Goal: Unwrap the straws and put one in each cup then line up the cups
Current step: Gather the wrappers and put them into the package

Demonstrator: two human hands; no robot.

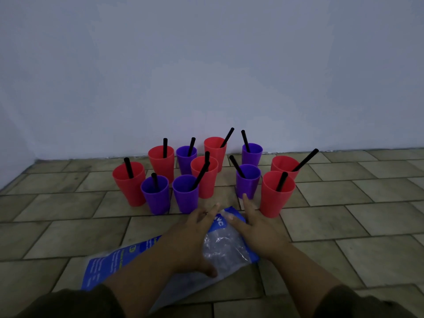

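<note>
Grey-brown floor tiles fill the lower view, dimly lit, and everything sits on them. Nearest, two dark sleeves lead to bare forearms reaching forward. Under them lies a crumpled plastic bag, blue-printed and partly clear, flat on the floor.

The left hand hovers over the bag, its grip spread, fingers straight and holding nothing. The right hand is the same, fingers stretched ahead and empty. Its longest fingertip overlaps the base of the near purple cup; whether it touches cannot be told.

The cups lie straight ahead of both hands. A tall red cup stands just right of the right hand, and another purple cup stands just ahead of the left. Eleven cups in all, six red and five purple, form a loose cluster of about three ragged rows. Each holds one black straw, so I judge the straw step done and the lining-up not yet. A line would likely run left to right along the pale wall behind.
</note>
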